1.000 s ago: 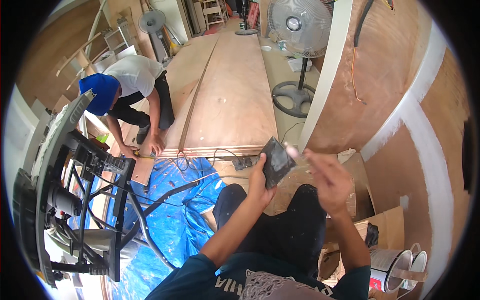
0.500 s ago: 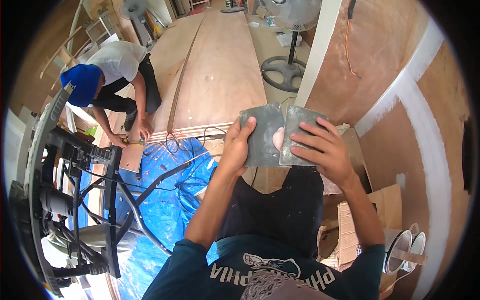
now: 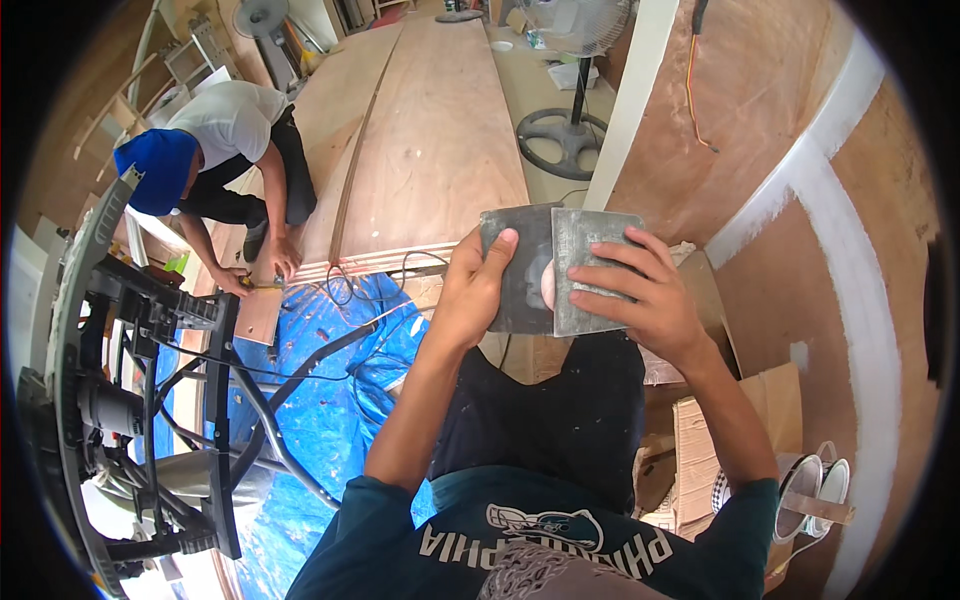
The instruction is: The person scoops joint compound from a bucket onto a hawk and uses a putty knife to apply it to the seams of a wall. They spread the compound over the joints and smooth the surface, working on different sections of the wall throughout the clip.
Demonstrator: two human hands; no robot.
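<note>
In front of my chest I hold two thin, flat grey plates that look like putty spreaders. My left hand point(image 3: 474, 298) grips the darker plate point(image 3: 522, 262) by its left edge, thumb flat on its face. My right hand point(image 3: 655, 305) is closed round the lighter, scuffed plate point(image 3: 582, 232), fingers spread across its front. The lighter plate's left edge overlaps the darker plate. Between them a smooth pale pink lump of paste point(image 3: 547, 285) shows, partly hidden behind the lighter plate. A dull smear marks the darker plate beside it.
At left a co-worker point(image 3: 235, 125) crouches over a wood board, near stacked plywood sheets point(image 3: 440, 130). A black metal frame point(image 3: 220, 430) stands on a blue tarp point(image 3: 310, 400). Right are a cardboard box point(image 3: 745, 420), white pails point(image 3: 825, 495) and a plywood wall with white-filled seams. A fan point(image 3: 575, 140) stands behind.
The lighter plate in my right hand has slid left over the darker one, covering more of the pink paste. My left hand has barely moved.
</note>
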